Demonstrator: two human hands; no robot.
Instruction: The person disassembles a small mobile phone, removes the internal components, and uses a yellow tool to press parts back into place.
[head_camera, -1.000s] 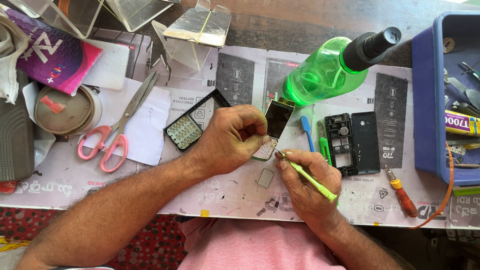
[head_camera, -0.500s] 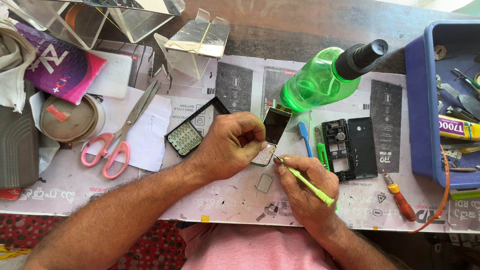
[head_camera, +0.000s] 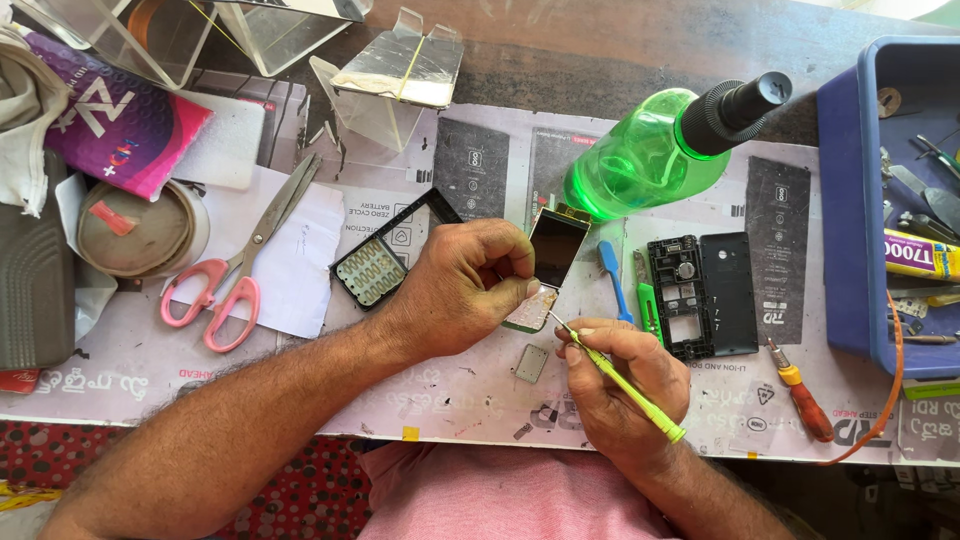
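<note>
Dark wooden workbench, sunlit, paper-covered.

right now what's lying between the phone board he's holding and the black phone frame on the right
In the head view, a blue tool and a green one lie between the phone board and the black frame.

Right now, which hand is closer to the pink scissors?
Left. The left hand is a little way to the right of the pink scissors; the right hand, holding a green screwdriver, is farther right.
</note>
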